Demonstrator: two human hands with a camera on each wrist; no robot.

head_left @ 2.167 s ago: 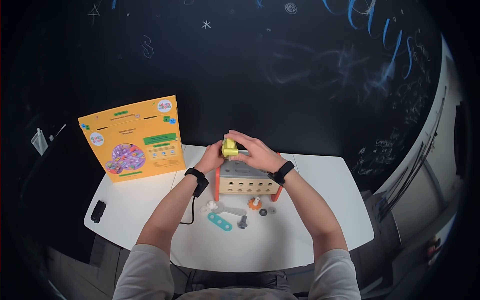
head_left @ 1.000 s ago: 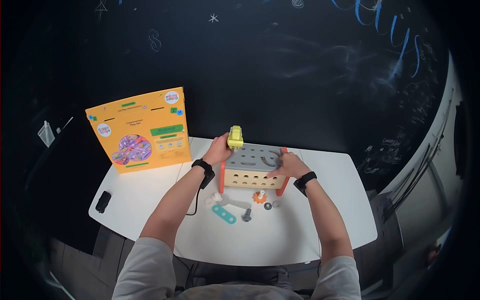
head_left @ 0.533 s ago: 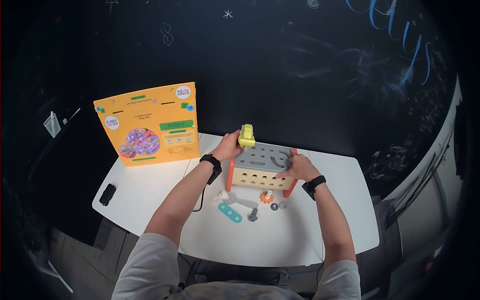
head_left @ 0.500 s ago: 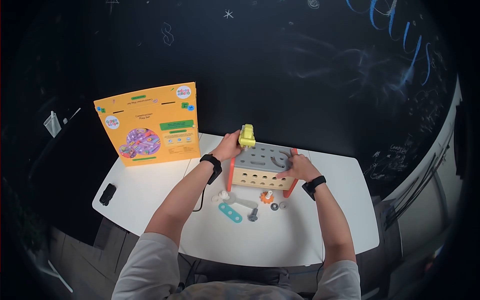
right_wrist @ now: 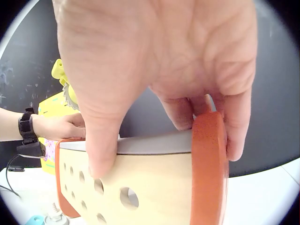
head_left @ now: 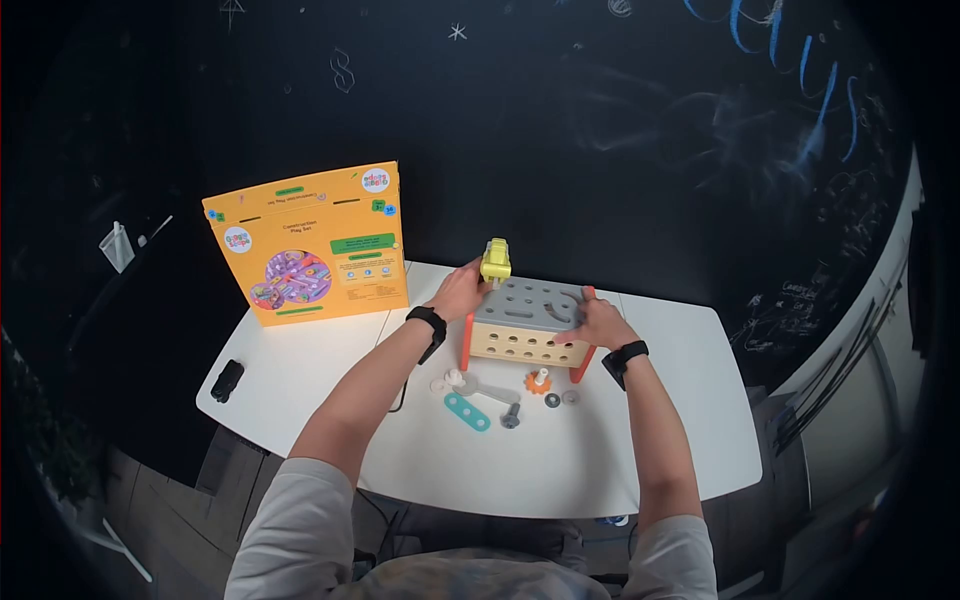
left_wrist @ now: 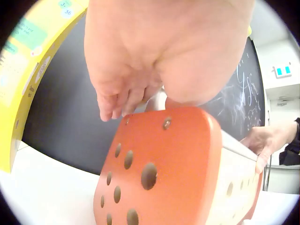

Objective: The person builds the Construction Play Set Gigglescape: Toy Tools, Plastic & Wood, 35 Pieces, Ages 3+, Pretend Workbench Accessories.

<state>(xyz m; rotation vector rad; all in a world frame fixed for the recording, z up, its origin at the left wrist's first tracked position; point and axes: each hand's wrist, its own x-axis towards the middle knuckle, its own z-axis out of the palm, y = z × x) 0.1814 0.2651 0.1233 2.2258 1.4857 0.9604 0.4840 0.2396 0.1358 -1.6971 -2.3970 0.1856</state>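
Observation:
A toy workbench (head_left: 528,345) with a grey pegboard top, a pale holed front and orange-red ends stands on the white table (head_left: 690,420). At its left end my left hand (head_left: 458,292) pinches the lower part of a lime-green toy circular saw (head_left: 496,260), just above the top. The right wrist view shows the saw's grey toothed blade (right_wrist: 70,97). In the left wrist view, the palm hides most of what the left fingers hold. My right hand (head_left: 605,325) grips the workbench's right end, thumb (right_wrist: 103,154) against the front and fingers over the orange end panel (right_wrist: 208,173).
In front of the workbench lie a grey wrench (head_left: 498,394), a teal holed strip (head_left: 467,411), a grey bolt (head_left: 511,416), an orange gear (head_left: 537,382) and small washers or nuts. A yellow box (head_left: 310,245) stands at left; a blackboard (head_left: 560,150) rises behind.
My right hand has left the saw and moved right to grip the workbench's right end. The left hand has stayed at the saw. The head view has shifted slightly.

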